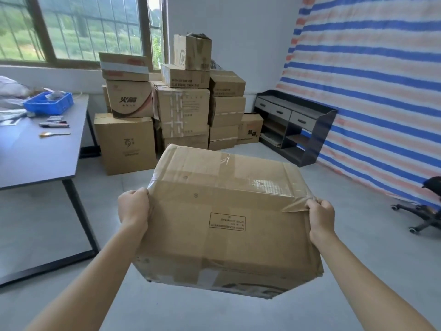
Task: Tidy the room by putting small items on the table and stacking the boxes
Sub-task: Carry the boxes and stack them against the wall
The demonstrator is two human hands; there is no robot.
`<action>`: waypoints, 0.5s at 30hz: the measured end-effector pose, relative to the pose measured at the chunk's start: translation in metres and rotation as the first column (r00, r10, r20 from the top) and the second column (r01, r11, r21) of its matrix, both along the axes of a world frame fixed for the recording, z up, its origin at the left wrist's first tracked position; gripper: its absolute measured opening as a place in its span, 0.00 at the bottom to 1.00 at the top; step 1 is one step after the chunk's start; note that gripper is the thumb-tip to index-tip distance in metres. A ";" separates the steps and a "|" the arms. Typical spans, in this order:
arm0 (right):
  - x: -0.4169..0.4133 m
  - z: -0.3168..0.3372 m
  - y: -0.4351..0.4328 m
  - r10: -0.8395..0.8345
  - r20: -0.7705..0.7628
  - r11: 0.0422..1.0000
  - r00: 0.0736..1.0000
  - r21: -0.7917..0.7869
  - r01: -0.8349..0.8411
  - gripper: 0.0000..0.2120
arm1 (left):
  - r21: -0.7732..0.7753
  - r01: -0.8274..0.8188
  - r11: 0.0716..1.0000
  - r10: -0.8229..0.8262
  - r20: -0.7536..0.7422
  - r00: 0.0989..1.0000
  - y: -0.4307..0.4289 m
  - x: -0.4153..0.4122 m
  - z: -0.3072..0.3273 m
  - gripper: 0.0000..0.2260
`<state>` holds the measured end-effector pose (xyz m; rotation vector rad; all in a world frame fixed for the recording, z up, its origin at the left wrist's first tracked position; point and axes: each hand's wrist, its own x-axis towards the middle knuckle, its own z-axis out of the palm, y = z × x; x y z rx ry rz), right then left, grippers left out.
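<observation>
Daylight comes through a barred window at the far left, greenery outside. A white wall meets a blue, white and orange striped tarp hung on the right. Against it stands a dark shelf unit with 3 drawers. The floor is grey, with a table at the left and an office chair at the right edge.

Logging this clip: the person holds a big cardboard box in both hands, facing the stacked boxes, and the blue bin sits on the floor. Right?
Not quite. In the head view the blue bin sits on the table, not the floor. The rest holds: left hand and right hand grip the cardboard box, facing the stacked boxes.
</observation>
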<state>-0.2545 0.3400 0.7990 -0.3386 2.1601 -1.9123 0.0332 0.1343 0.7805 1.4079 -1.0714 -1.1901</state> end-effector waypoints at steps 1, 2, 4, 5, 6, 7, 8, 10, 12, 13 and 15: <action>-0.005 0.000 -0.025 0.007 -0.007 1.000 1.000 0.007 -0.007 0.04 | 0.001 -0.010 1.000 0.010 -0.005 1.000 -0.021 -0.003 -0.001 0.07; -0.009 0.000 -0.049 0.016 -0.020 1.000 1.000 0.014 -0.016 0.05 | 0.003 -0.015 1.000 0.015 -0.007 1.000 -0.042 -0.006 -0.002 0.07; -0.018 0.005 -0.101 0.054 -0.044 0.999 0.998 0.006 -0.054 0.08 | 0.007 -0.041 0.999 0.041 -0.037 0.998 -0.087 -0.014 -0.003 0.11; -0.024 0.007 -0.127 0.067 -0.052 0.998 0.996 0.006 -0.067 0.09 | 0.009 -0.056 0.998 0.056 -0.043 0.997 -0.111 -0.019 -0.003 0.12; -0.030 0.009 -0.152 0.071 -0.058 0.997 0.996 0.012 -0.071 0.08 | 0.010 -0.068 0.998 0.068 -0.039 0.997 -0.135 -0.024 -0.004 0.13; -0.035 0.011 -0.174 0.069 -0.064 0.998 0.996 0.012 -0.068 0.07 | 0.008 -0.076 0.997 0.077 -0.028 0.997 -0.157 -0.028 -0.003 0.12; -0.040 0.015 -0.195 0.070 -0.067 0.998 0.995 0.006 -0.070 0.07 | 0.006 -0.081 0.997 0.081 -0.037 0.996 -0.178 -0.034 -0.001 0.11; -0.050 0.022 -0.232 0.068 -0.079 0.998 0.995 0.021 -0.067 0.08 | 0.000 -0.081 0.997 0.080 -0.044 0.996 -0.216 -0.044 0.000 0.07; -0.063 0.022 -0.269 0.044 -0.088 0.999 0.995 0.036 -0.041 0.09 | 0.003 -0.092 0.996 0.092 -0.045 0.995 -0.250 -0.055 -0.001 0.09; -0.064 0.025 -0.277 0.040 -0.106 0.999 0.994 0.041 -0.036 0.08 | -0.001 -0.091 0.996 0.091 -0.052 0.994 -0.257 -0.058 0.000 0.10; -0.073 0.023 -0.307 0.048 -0.138 0.998 0.989 0.051 -0.041 0.04 | -0.002 -0.112 0.994 0.111 -0.073 0.991 -0.285 -0.067 -0.005 0.09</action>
